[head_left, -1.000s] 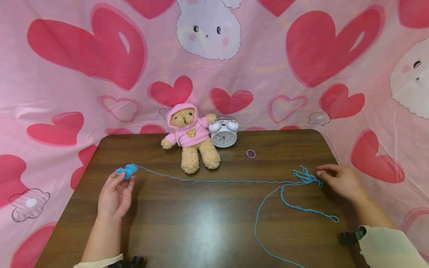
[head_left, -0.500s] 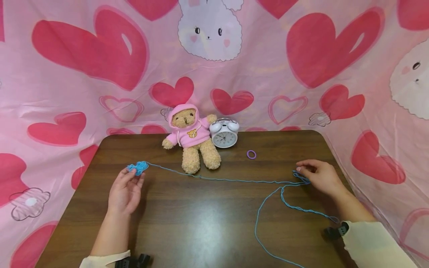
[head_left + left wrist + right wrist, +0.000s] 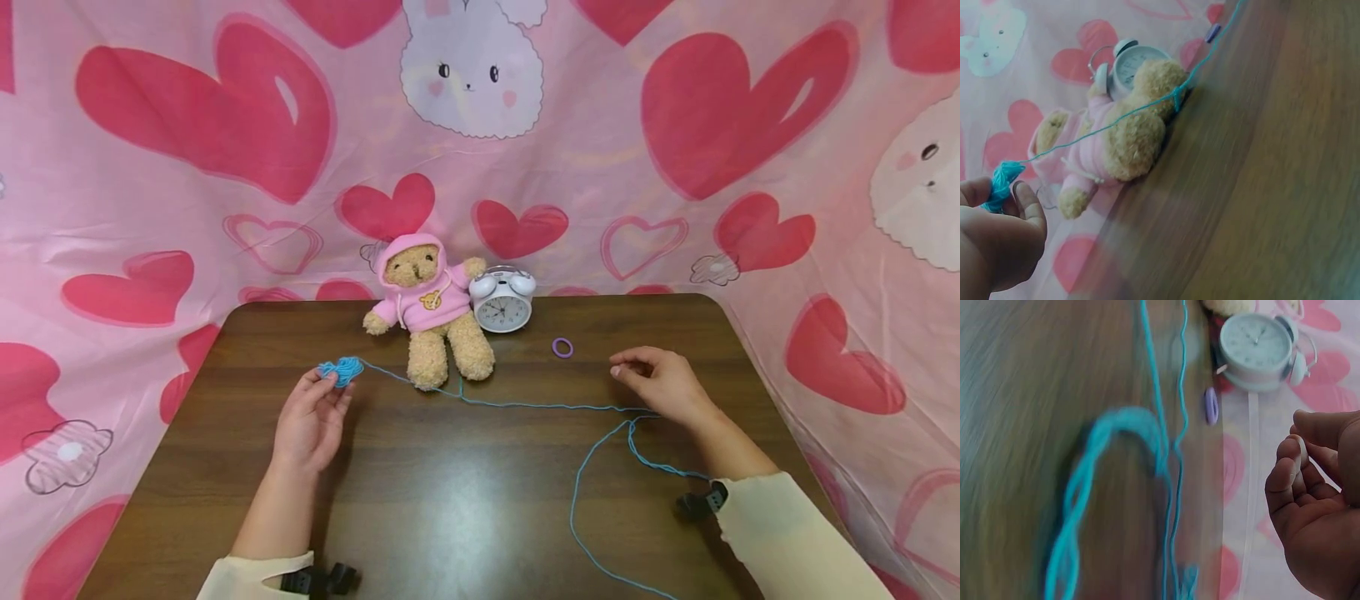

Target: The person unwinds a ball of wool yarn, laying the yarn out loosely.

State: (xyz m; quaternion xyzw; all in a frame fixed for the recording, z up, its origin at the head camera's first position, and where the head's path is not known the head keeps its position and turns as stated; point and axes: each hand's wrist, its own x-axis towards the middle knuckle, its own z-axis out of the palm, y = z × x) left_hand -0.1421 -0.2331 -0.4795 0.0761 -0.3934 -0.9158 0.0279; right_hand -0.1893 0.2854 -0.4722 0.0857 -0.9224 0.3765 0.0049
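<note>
Backing the woodgrain table [image 3: 420, 467], pink heart-print cloth [image 3: 585, 158] is hung; yarn [image 3: 345, 372] is pinched by left hand [image 3: 309, 427], right hand [image 3: 665, 388] empty.

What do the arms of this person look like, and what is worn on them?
The left sleeve and right sleeve are cream. The left wrist camera and right wrist camera are black and boxy. No gloves are visible.

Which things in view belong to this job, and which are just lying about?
Seem part of the job:
- blue yarn bundle, held by the left hand
- loose blue yarn, near the right hand

Apparently just lying about:
- teddy bear
- white alarm clock
- purple ring
</note>
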